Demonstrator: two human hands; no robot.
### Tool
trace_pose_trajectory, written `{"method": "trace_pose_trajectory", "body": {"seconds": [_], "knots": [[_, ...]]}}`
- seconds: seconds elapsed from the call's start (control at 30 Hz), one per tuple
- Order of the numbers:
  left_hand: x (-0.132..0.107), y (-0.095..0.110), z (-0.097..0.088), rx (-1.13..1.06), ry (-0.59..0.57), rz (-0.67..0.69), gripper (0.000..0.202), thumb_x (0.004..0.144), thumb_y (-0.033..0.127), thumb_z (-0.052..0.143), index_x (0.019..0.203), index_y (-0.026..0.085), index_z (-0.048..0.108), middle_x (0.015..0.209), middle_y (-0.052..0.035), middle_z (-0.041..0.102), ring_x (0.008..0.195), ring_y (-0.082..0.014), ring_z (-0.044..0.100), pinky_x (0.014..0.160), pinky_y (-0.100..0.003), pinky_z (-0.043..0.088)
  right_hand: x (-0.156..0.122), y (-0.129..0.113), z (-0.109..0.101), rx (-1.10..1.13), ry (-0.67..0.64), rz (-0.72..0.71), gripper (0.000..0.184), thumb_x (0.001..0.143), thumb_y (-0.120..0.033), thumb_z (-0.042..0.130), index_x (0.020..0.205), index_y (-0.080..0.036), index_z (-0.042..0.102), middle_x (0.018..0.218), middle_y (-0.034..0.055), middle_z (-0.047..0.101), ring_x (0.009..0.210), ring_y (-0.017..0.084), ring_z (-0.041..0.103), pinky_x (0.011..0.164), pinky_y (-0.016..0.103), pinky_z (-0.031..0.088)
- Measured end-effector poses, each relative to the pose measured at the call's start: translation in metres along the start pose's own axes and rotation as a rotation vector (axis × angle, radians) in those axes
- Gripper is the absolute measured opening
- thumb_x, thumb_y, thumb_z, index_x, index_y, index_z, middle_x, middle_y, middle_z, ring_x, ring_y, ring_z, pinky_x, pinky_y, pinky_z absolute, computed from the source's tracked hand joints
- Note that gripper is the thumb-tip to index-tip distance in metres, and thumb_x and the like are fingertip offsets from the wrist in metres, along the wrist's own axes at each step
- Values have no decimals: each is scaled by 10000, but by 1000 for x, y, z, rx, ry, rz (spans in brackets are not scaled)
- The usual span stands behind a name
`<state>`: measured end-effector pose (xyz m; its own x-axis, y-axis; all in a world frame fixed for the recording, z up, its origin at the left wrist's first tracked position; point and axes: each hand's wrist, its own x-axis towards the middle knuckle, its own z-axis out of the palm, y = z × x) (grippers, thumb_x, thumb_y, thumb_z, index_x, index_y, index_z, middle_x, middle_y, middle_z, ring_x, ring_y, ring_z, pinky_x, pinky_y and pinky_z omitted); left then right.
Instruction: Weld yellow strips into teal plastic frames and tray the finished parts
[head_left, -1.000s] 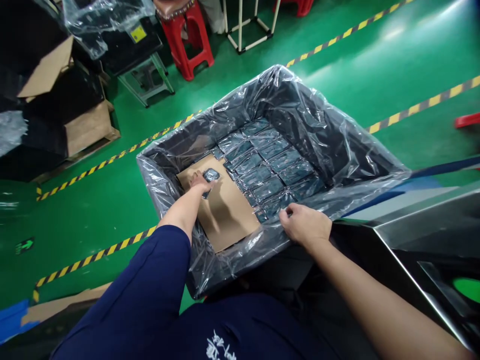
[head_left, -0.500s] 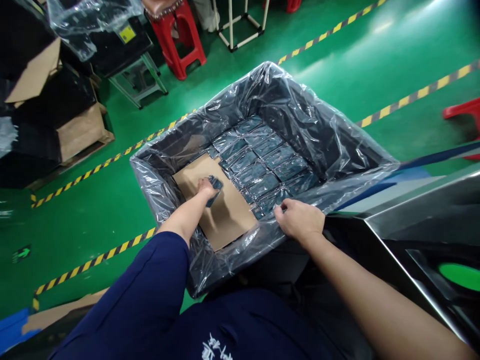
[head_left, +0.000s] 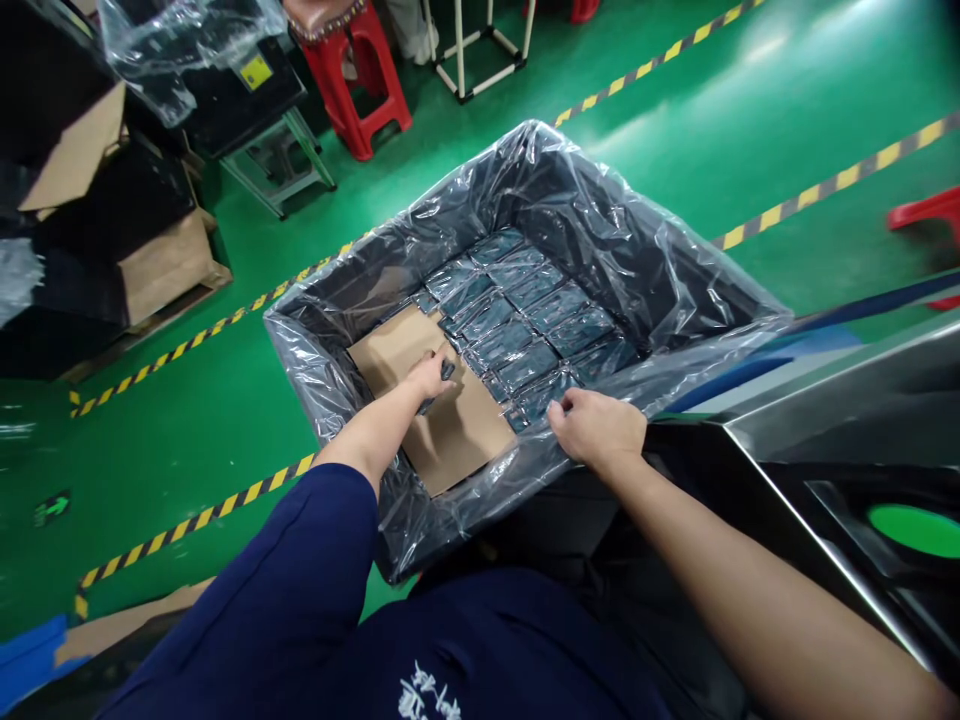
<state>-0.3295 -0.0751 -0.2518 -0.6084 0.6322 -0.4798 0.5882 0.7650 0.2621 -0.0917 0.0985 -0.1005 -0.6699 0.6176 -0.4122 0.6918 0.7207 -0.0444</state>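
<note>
My left hand point(head_left: 430, 374) is closed on a dark flat rectangular piece point(head_left: 448, 369), mostly hidden by the fingers, just over a brown cardboard sheet point(head_left: 465, 437). The sheet lies inside a black bin point(head_left: 592, 215) lined with clear plastic film point(head_left: 517, 478). Beside the cardboard, several dark rectangular pieces point(head_left: 525, 365) lie in rows under shiny clear film. At the bin's near rim my right hand point(head_left: 596, 425) is closed, fingers curled at the edge of the liner; what it pinches, if anything, is hidden.
A metal-edged machine point(head_left: 840, 400) stands close on my right. Beyond the bin are a red stool point(head_left: 360, 85), a grey step stool point(head_left: 277, 165) and a white pipe frame point(head_left: 480, 60). Cardboard and black boxes point(head_left: 161, 265) are stacked at left. Yellow-black tape point(head_left: 202, 515) marks the green floor.
My left hand has moved slightly right over the cardboard and turned the dark piece, so less of it shows. My right hand stays at the rim.
</note>
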Motion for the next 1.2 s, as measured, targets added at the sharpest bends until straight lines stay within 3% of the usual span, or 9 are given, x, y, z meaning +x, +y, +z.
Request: {"method": "trace_pose_trajectory", "body": {"seconds": [0.13, 0.2, 0.43, 0.57, 0.7, 0.87, 1.0, 1.2], "knots": [[10, -3, -4, 40, -84, 41, 729, 690, 502, 759, 1336, 265, 516, 1277, -117, 540, 1039, -280, 635, 941, -351, 479, 0, 0, -2, 8, -10, 5, 358, 900, -417, 431, 879, -215, 726, 934, 105, 736, 876, 265, 690, 736, 337, 457], [11, -4, -3, 51, -98, 41, 662, 693, 553, 747, 1258, 246, 585, 1222, -112, 566, 1032, -274, 635, 958, -341, 469, 0, 0, -3, 11, -15, 4, 361, 901, -411, 428, 883, -213, 729, 936, 108, 735, 878, 267, 691, 740, 337, 461], [1, -3, -3, 59, -24, 65, 640, 810, 692, 550, 1273, 252, 593, 1308, -111, 524, 1137, -257, 573, 1013, -309, 425, 0, 0, -2, 3, -11, 0, 358, 903, -406, 434, 891, -214, 735, 932, 110, 735, 884, 273, 691, 746, 340, 464], [4, 4, -5, 63, 9, 96, 527, 898, 636, 447, 1167, 240, 667, 1250, -105, 566, 1143, -258, 562, 999, -311, 424, 0, 0, -1, 2, -12, 6, 358, 905, -407, 434, 902, -215, 737, 945, 111, 736, 896, 268, 689, 761, 337, 462], [12, 10, -5, 58, 18, 109, 463, 980, 521, 340, 1180, 255, 663, 1229, -84, 604, 1131, -234, 575, 976, -301, 425, 0, 0, -1, 14, -23, 4, 365, 909, -394, 414, 900, -218, 734, 958, 108, 735, 906, 270, 686, 773, 345, 460], [23, 12, -3, 68, -6, 61, 463, 996, 493, 338, 1117, 193, 668, 1140, -103, 668, 1073, -229, 604, 950, -297, 421, 1, 1, 0, 14, -10, -1, 372, 909, -409, 414, 891, -213, 729, 942, 107, 735, 905, 272, 687, 773, 343, 456], [29, 13, 1, 72, 1, -2, 471, 993, 499, 334, 1174, 177, 625, 1104, -126, 693, 1035, -252, 632, 924, -320, 439, 1, 1, 1, 15, -10, 0, 361, 909, -392, 415, 904, -217, 730, 953, 108, 736, 913, 268, 686, 780, 340, 455], [30, 6, -1, 82, -5, -41, 508, 958, 559, 381, 1175, 177, 636, 1130, -137, 694, 1086, -274, 630, 959, -327, 439, 1, 2, 1, 19, -7, -2, 364, 907, -391, 407, 898, -223, 730, 955, 101, 738, 906, 270, 688, 777, 347, 460]]}}
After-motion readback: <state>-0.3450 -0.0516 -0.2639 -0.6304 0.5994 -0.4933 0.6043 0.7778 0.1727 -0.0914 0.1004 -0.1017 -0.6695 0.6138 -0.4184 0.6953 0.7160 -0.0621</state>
